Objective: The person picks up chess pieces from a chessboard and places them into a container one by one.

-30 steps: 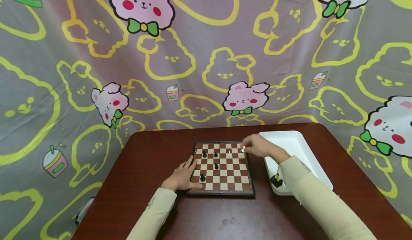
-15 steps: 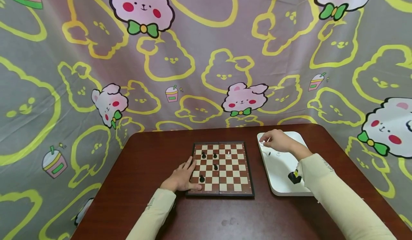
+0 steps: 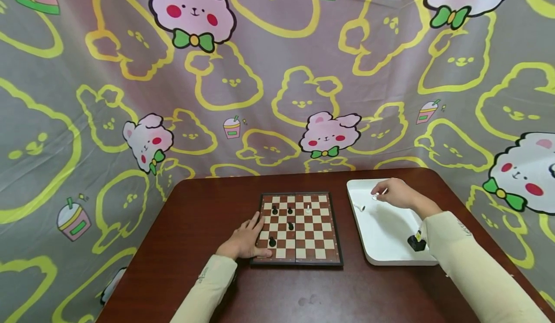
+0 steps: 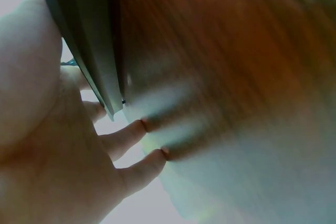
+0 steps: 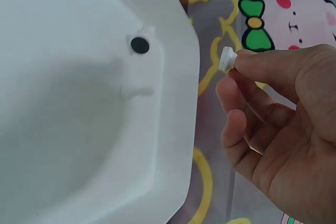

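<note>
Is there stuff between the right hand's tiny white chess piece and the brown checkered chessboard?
Yes: the white rectangular tray's raised left rim stands between held piece and chessboard. Another white piece lies beside it, inside.

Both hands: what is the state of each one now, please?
Left hand: open, resting against the chessboard.
Right hand: holding a white chess piece.

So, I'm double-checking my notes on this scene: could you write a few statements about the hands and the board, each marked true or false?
1. The white tray stands to the right of the chessboard. True.
2. The right hand holds nothing. False: it pinches a small white piece.
3. Four black pieces are on the chessboard. True.
4. The left hand rests in the white tray. False: it rests at the chessboard's left edge.
</note>
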A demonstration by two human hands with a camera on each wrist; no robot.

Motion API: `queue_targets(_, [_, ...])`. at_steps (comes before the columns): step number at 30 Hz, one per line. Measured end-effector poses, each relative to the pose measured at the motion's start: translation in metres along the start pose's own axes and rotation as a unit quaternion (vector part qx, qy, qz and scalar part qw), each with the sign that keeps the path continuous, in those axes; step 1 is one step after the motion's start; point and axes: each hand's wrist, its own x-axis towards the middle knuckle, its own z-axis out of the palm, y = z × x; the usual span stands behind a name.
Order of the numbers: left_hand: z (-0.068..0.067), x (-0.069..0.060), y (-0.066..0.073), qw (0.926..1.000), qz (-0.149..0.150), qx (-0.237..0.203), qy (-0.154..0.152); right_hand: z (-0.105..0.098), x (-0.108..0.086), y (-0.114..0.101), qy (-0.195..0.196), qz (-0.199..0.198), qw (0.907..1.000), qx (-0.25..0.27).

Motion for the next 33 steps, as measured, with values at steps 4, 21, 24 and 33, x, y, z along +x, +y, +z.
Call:
queue_targets(4, [0.001, 0.000, 0.000, 1.0000, -0.001, 0.003, 0.001, 0.000, -0.004, 0.008, 0.001, 0.008, 1.0000, 0.002])
queue_targets(21, [0.003, 0.000, -0.002, 1.0000, 0.000, 0.009, 0.004, 0.004, -0.002, -0.006, 0.010, 0.002, 0.9999, 0.009])
queue_targets(24, [0.002, 0.001, -0.001, 0.9999, -0.003, 0.011, 0.005, 0.007, 0.005, -0.013, 0.006, 0.003, 0.9999, 0.014])
queue_targets(33, [0.003, 0.000, 0.000, 0.9997, -0.004, 0.022, 0.009, 0.027, 0.033, -0.044, -0.016, -0.006, 0.9990, 0.041])
